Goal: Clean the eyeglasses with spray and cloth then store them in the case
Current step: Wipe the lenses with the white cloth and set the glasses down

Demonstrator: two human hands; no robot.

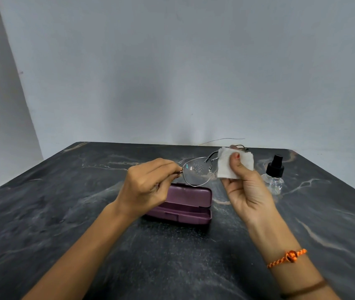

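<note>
Thin metal-framed eyeglasses hang above the table, with small droplets on the left lens. My left hand pinches the frame at its left hinge. My right hand holds a folded white cloth wrapped over the right lens, thumb pressed on the front of it. The purple glasses case lies open on the table just under my hands, partly hidden by my left hand. A small clear spray bottle with a black nozzle stands upright to the right of my right hand.
The dark marbled table ends at a far edge close to a plain grey wall. An orange braided band circles my right wrist.
</note>
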